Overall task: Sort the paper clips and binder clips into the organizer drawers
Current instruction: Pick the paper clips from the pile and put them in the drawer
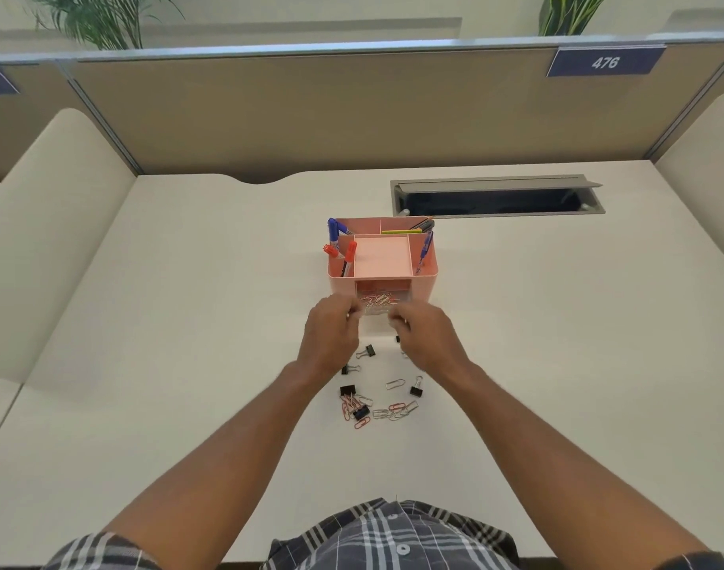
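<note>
A pink desk organizer (424, 277) stands mid-desk with pens in its top slots. Its clear drawer (376, 309) is pulled out toward me and holds several paper clips (376, 300). My left hand (329, 335) grips the drawer's left side and my right hand (424, 333) grips its right side. On the desk between my wrists lie several black binder clips (366, 351) and a loose pile of silver and red paper clips (393, 411). My right hand hides part of one more clip.
A grey cable hatch (496, 195) is open in the white desk (187, 322) behind the organizer. Beige partition panels (311, 117) wall the desk at the back and sides. Blue and red markers (333, 240) lean out of the organizer's left slots.
</note>
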Demonstrator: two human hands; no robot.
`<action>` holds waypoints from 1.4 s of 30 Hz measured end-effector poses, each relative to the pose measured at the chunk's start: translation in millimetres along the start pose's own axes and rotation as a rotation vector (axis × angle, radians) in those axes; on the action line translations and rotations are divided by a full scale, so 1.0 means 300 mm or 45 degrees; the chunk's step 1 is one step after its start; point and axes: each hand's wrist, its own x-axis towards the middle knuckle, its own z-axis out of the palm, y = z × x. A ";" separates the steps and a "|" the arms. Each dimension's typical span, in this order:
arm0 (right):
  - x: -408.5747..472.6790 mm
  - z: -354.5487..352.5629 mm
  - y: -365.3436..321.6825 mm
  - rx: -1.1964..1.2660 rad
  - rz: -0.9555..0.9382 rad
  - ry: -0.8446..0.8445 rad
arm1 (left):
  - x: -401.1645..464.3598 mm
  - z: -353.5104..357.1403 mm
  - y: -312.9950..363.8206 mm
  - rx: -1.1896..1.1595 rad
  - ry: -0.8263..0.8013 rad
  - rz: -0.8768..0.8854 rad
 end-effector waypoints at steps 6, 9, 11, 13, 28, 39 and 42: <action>-0.165 0.120 0.100 -0.264 0.099 -0.385 | -0.217 0.036 -0.124 -0.017 -0.179 -0.183; -0.206 0.163 0.120 -0.322 0.066 -0.374 | -0.317 0.041 -0.161 0.000 -0.241 -0.248; -0.209 0.173 0.122 -0.350 0.047 -0.350 | -0.363 0.045 -0.178 0.047 -0.275 -0.219; -0.200 0.175 0.116 -0.374 0.046 -0.363 | -0.387 0.052 -0.186 0.091 -0.285 -0.182; -0.192 0.141 0.084 -0.075 0.226 -0.257 | -0.282 0.057 -0.152 0.294 -0.456 0.162; -0.199 0.178 0.021 -0.065 0.191 -0.337 | -0.173 0.070 -0.090 0.228 -0.443 -0.048; -0.199 0.192 0.020 -0.074 0.224 -0.339 | -0.202 0.063 -0.102 0.154 -0.391 -0.158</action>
